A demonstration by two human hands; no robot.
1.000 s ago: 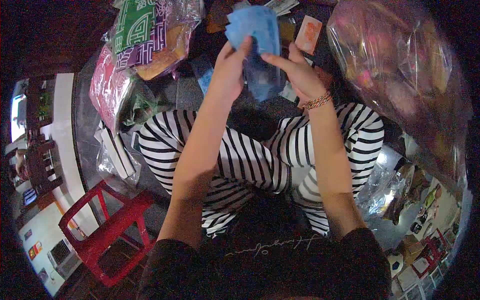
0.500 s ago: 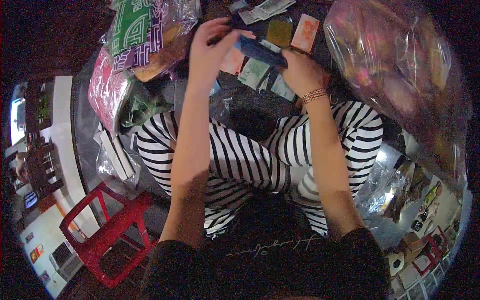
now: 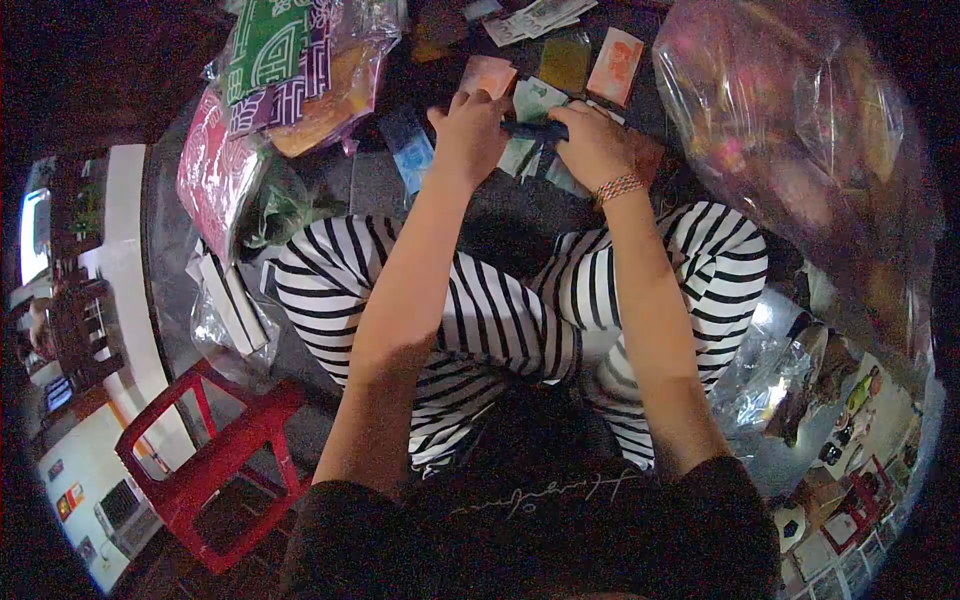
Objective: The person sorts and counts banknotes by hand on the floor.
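Observation:
My left hand and my right hand are close together, gripping the two ends of a dark blue wad of paper notes held edge-on. Both hands are closed, their fingertips partly hidden. Below the wad lie green notes. An orange note pile is just beyond my left hand, and blue notes lie to its left. Past my right hand are a gold-coloured stack and an orange-and-white stack. Whitish notes are fanned out farther away.
Plastic-wrapped packs with green and purple patterns are piled at the left. A large clear plastic bag with colourful contents stands at the right. A red plastic stool is at lower left. My crossed legs in striped trousers are below.
My left hand has come down and right, now gripping the wad's left end. The wad has levelled from a slant. Blue notes left of the hand have come into sight.

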